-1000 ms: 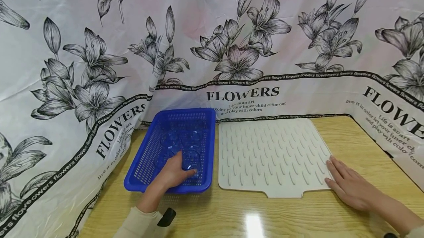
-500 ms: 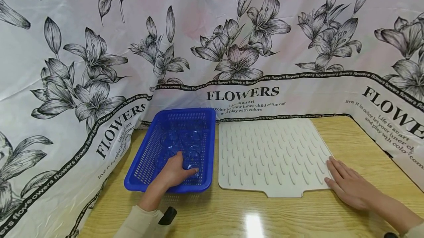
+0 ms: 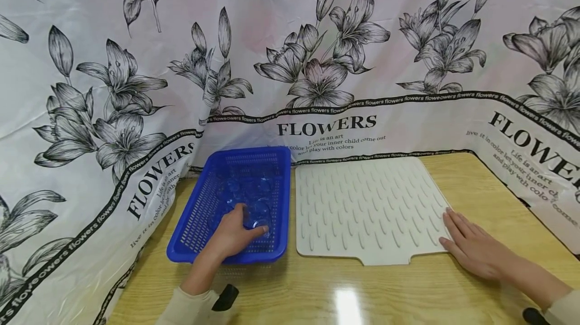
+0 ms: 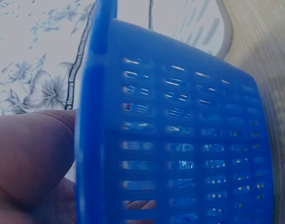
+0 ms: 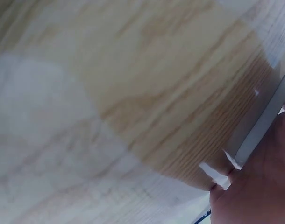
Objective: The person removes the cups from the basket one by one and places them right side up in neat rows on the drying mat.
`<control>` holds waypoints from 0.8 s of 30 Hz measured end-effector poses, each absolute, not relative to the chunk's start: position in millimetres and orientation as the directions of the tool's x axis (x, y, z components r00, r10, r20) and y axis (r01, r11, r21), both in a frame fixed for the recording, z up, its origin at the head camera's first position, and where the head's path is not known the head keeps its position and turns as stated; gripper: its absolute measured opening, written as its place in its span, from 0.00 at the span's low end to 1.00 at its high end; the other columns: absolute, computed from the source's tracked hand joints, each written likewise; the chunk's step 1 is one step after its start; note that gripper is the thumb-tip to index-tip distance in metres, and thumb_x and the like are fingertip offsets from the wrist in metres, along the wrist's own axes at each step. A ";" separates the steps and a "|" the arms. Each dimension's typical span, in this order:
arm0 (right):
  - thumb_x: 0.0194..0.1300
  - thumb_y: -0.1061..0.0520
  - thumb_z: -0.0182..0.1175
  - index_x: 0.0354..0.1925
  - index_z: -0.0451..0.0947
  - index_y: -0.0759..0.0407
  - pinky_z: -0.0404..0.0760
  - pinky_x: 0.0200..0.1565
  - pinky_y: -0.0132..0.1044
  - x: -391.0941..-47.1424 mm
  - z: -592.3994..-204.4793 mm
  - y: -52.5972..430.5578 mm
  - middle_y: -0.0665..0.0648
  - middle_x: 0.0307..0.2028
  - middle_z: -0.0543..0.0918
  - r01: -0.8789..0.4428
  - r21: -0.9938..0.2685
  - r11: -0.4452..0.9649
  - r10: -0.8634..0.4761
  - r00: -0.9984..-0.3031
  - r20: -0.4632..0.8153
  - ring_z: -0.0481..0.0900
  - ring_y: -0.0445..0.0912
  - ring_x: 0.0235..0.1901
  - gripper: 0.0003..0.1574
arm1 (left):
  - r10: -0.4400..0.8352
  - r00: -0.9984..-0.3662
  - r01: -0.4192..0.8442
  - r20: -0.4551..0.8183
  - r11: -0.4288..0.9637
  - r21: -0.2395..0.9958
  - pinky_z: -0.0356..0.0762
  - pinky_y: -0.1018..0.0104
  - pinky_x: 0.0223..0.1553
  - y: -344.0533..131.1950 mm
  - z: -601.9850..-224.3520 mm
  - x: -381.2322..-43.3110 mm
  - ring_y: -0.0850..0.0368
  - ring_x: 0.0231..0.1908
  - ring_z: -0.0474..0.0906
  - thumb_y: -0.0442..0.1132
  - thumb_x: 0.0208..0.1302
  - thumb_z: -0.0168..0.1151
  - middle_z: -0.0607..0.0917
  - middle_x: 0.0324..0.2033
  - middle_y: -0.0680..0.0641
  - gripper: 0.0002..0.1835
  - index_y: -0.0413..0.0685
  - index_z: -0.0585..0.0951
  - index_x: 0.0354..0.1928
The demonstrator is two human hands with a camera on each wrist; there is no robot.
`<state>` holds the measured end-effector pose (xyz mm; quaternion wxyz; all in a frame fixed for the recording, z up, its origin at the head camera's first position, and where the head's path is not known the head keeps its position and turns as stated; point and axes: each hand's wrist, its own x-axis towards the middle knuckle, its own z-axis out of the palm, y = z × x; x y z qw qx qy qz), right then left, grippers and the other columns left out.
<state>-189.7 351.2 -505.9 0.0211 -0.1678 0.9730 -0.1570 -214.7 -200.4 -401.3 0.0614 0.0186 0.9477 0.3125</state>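
Observation:
In the head view, my left hand (image 3: 232, 233) reaches over the near rim of a blue plastic basket (image 3: 286, 214). Its thumb points right and the forefinger points forward, spread above several clear, rounded items (image 3: 258, 209) whose kind I cannot tell. The other left fingers are mostly hidden; a fingertip (image 4: 149, 204) shows through the basket's slots in the left wrist view. At the right, my right hand (image 3: 476, 247) lies flat with straight fingers touching the right edge of a white ridged draining mat (image 3: 369, 209).
Both the basket and the mat lie on a wood-grain table (image 3: 299, 290), side by side with a narrow gap. A white curtain with printed flowers (image 3: 317, 78) encloses the back and both sides of the table.
The whole head view has shifted slightly, with the scene sliding a little left. Both hands keep their places at the basket and the mat.

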 end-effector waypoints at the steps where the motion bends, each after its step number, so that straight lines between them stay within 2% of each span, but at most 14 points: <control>1: 0.84 0.46 0.42 0.77 0.43 0.79 0.23 0.76 0.53 -190.4 -504.6 350.6 0.81 0.75 0.47 -0.322 -0.315 0.893 -0.336 -0.942 0.011 0.40 0.73 0.76 0.45 | 0.074 -0.992 0.001 -0.099 0.803 0.595 0.74 0.36 0.60 -200.6 -400.1 -213.6 0.29 0.66 0.69 0.53 0.64 0.72 0.74 0.65 0.29 0.47 0.28 0.62 0.72; 6: 0.84 0.46 0.43 0.77 0.42 0.78 0.28 0.76 0.60 -191.9 -501.4 349.1 0.81 0.75 0.47 -0.319 -0.329 0.889 -0.340 -0.940 -0.005 0.40 0.74 0.76 0.45 | 0.068 -0.994 0.006 -0.080 0.801 0.599 0.76 0.38 0.58 -201.0 -396.3 -209.9 0.32 0.64 0.72 0.55 0.64 0.72 0.75 0.64 0.30 0.47 0.30 0.63 0.72; 10: 0.84 0.44 0.42 0.77 0.41 0.78 0.24 0.75 0.57 -192.1 -503.1 351.5 0.81 0.76 0.45 -0.313 -0.342 0.886 -0.342 -0.939 -0.026 0.39 0.74 0.76 0.46 | 0.065 -0.996 0.009 -0.068 0.787 0.617 0.76 0.37 0.57 -200.9 -394.7 -207.4 0.32 0.64 0.72 0.55 0.64 0.72 0.75 0.65 0.31 0.48 0.31 0.62 0.72; 12: 0.84 0.44 0.41 0.77 0.41 0.78 0.19 0.74 0.52 -192.4 -503.8 351.8 0.82 0.76 0.45 -0.317 -0.343 0.884 -0.347 -0.938 -0.027 0.38 0.75 0.76 0.46 | 0.064 -0.996 0.014 -0.056 0.776 0.630 0.77 0.38 0.57 -201.5 -394.3 -206.6 0.32 0.63 0.73 0.55 0.64 0.72 0.75 0.65 0.31 0.47 0.31 0.62 0.73; 16: 0.84 0.44 0.42 0.77 0.41 0.79 0.14 0.72 0.43 -192.6 -503.4 351.6 0.82 0.75 0.45 -0.321 -0.335 0.886 -0.350 -0.936 -0.029 0.38 0.74 0.76 0.46 | 0.069 -0.997 0.034 -0.026 0.747 0.664 0.80 0.42 0.51 -203.1 -394.4 -206.8 0.38 0.55 0.80 0.55 0.64 0.72 0.77 0.62 0.33 0.47 0.33 0.62 0.72; 18: 0.84 0.45 0.42 0.76 0.42 0.80 0.14 0.72 0.42 -192.4 -502.3 351.0 0.82 0.75 0.46 -0.325 -0.330 0.886 -0.353 -0.935 -0.026 0.39 0.75 0.76 0.46 | 0.070 -0.997 0.044 -0.011 0.732 0.680 0.81 0.46 0.46 -204.3 -394.4 -207.3 0.43 0.48 0.81 0.54 0.64 0.72 0.78 0.59 0.35 0.45 0.34 0.63 0.71; 21: 0.84 0.46 0.43 0.76 0.43 0.80 0.17 0.74 0.46 -192.7 -500.6 350.0 0.83 0.75 0.47 -0.328 -0.321 0.888 -0.354 -0.935 -0.023 0.40 0.75 0.75 0.45 | 0.064 -0.998 0.048 0.004 0.707 0.705 0.79 0.53 0.39 -205.9 -394.7 -208.0 0.50 0.39 0.79 0.54 0.63 0.73 0.79 0.55 0.38 0.43 0.36 0.65 0.69; 24: 0.84 0.46 0.43 0.76 0.43 0.81 0.21 0.75 0.51 -191.6 -499.9 349.2 0.83 0.74 0.48 -0.329 -0.313 0.891 -0.352 -0.936 -0.021 0.41 0.75 0.75 0.45 | 0.053 -0.999 0.046 0.013 0.678 0.734 0.77 0.57 0.37 -206.5 -395.6 -209.1 0.52 0.37 0.76 0.54 0.63 0.73 0.78 0.53 0.40 0.42 0.39 0.65 0.69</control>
